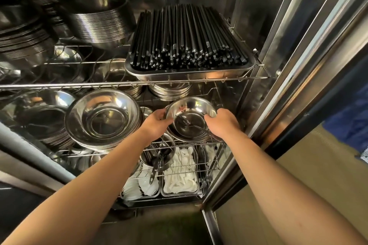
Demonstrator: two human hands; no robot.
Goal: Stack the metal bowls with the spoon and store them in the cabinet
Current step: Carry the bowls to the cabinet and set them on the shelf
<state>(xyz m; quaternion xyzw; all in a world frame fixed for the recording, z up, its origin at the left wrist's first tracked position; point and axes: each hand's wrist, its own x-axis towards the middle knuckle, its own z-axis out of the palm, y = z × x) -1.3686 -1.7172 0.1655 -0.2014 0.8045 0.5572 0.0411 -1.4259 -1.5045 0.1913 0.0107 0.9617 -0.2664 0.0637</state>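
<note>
Both hands grip a stack of metal bowls [191, 119] at centre frame, inside the open stainless cabinet [282, 26], at the level of the middle wire shelf [123, 84]. The left hand [156, 123] clasps the stack's left rim, its fingers [159, 114] curled around the edge. The right hand [224, 123] clasps the right rim, fingers wrapped over the far side and mostly hidden. A metal spoon [196, 126] lies inside the top bowl, its handle running toward the lower right and passing under the right hand. It cannot be told whether the stack rests on the rack or is held just above it.

Left of the stack, a larger stack of wide steel bowls [103, 119] leans tilted toward the camera. In the upper centre, a steel tray [187, 73] carries black chopsticks [187, 36] laid in rows. Further stacked steel dishes [99, 20] occupy the upper left. Below the hands, lower centre, steel bins hold white spoons [181, 175], and a container [157, 161] beside them holds dark-handled utensils.
</note>
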